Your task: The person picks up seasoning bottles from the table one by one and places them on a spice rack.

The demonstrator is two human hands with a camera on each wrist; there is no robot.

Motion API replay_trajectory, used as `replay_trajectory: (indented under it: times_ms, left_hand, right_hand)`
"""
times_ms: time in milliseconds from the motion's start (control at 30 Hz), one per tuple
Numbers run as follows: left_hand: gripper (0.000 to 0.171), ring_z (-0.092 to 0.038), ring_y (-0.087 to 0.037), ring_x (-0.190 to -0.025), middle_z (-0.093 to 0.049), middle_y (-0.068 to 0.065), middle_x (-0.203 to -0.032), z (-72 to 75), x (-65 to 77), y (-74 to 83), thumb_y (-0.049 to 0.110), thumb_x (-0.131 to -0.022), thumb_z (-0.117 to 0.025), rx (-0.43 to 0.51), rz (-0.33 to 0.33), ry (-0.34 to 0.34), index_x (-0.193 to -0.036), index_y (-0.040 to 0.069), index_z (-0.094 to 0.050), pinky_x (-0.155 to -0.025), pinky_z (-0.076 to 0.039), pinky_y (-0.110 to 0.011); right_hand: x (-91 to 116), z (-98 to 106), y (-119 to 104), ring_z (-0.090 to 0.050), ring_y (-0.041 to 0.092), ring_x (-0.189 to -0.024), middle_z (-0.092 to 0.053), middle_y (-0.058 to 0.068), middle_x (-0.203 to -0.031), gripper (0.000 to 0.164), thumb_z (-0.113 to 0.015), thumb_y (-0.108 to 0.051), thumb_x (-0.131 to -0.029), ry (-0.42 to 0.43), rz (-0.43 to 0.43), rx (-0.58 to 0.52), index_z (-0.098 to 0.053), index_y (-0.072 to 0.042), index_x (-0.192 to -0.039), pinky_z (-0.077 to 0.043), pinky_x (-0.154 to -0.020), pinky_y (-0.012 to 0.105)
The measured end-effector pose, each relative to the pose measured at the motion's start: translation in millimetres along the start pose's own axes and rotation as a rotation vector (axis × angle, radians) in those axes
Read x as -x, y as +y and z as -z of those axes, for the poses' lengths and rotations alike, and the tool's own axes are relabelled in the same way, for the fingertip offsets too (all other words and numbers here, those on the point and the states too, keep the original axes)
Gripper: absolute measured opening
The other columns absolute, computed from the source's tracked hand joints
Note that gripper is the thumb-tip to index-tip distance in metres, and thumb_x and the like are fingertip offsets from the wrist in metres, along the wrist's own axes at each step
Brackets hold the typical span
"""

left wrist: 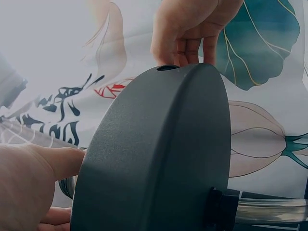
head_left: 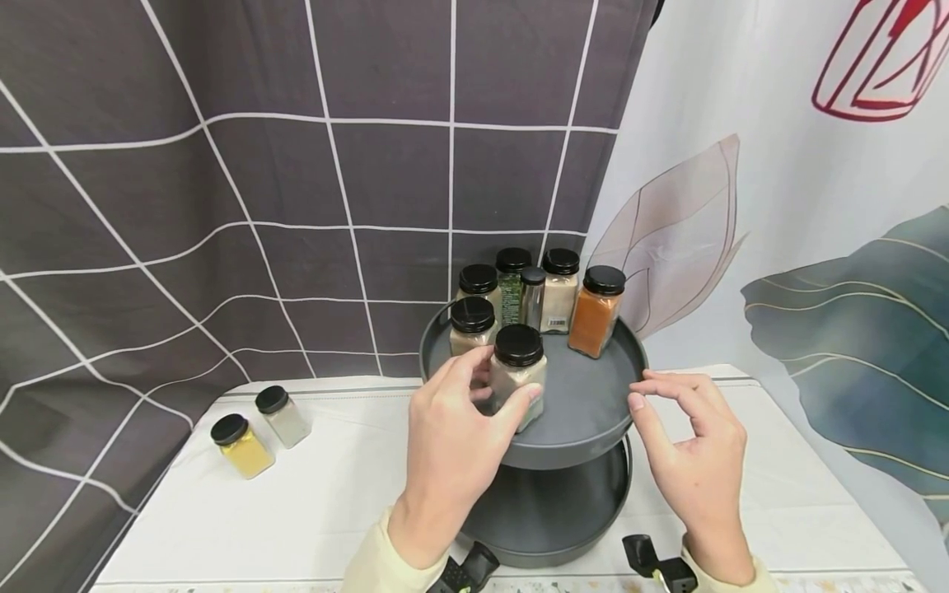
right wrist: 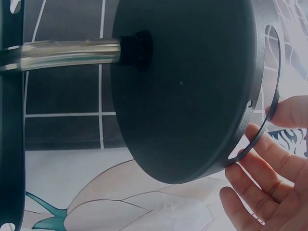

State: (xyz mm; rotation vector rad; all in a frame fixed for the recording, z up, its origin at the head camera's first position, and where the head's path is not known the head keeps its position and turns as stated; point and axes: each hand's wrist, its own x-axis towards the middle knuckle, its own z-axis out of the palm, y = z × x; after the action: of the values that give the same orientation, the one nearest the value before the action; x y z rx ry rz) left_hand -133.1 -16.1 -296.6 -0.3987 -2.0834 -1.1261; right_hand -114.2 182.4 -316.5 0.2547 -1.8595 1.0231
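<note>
On the upper tray (head_left: 586,395) of a dark grey two-tier stand, my left hand (head_left: 452,436) holds a glass spice jar (head_left: 511,383) with a black lid and pale contents. The thumb lies across the jar's front and the fingers are at its left side. My right hand (head_left: 693,445) pinches the tray's right rim. In the right wrist view, the thumb and fingers of the right hand (right wrist: 269,178) meet at the slotted rim (right wrist: 262,122). Just behind the held jar stands another pale jar (head_left: 473,325). From the left wrist, the tray wall (left wrist: 139,134) hides most of the jar.
Further back on the upper tray are an orange spice jar (head_left: 596,317), a green-filled jar (head_left: 511,288), a slim dark-capped jar (head_left: 531,301) and pale jars. Below is the lower tray (head_left: 549,511). A yellow jar (head_left: 248,453) and a whitish jar (head_left: 287,422) lie on the white table (head_left: 326,494).
</note>
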Motion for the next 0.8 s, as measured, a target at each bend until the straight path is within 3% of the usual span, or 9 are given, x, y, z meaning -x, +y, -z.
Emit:
replay_trajectory:
  times_ms: [400, 633, 800]
  left_hand:
    - [0.052, -0.065, -0.007, -0.073, -0.065, -0.001, -0.092, 1.2, -0.3, -1.5, 0.034, -0.067, -0.082, -0.035, -0.011, 0.001, -0.107, 0.005, -0.066, -0.065, -0.052, -0.016]
    - [0.049, -0.062, -0.009, -0.081, -0.059, -0.001, -0.096, 2.3, 0.1, -1.9, 0.031, -0.069, -0.082, 0.003, -0.004, -0.019, -0.106, 0.004, -0.064, -0.07, -0.051, -0.013]
    - [0.051, -0.061, -0.007, -0.083, -0.058, 0.0, -0.099, 4.3, 1.8, -2.6, 0.033, -0.07, -0.081, 0.011, 0.011, -0.032, -0.109, 0.006, -0.062, -0.072, -0.051, -0.013]
  right_hand:
    - [1, -1, 1, -0.056, 0.002, -0.091, -0.064, 0.018, -0.086, 0.009, -0.068, 0.007, -0.073, 0.006, -0.009, 0.008, -0.071, 0.003, -0.08, -0.037, -0.081, 0.013]
    - [1, 0, 2, -0.056, 0.002, -0.091, -0.063, 0.018, -0.087, 0.012, -0.068, 0.007, -0.072, 0.006, -0.011, 0.002, -0.07, 0.003, -0.083, -0.037, -0.081, 0.014]
    - [7, 2, 24, -0.052, 0.007, -0.098, -0.06, 0.01, -0.1, 0.025, -0.069, 0.005, -0.075, -0.088, -0.09, -0.016, -0.069, -0.001, -0.099, -0.04, -0.088, 0.017]
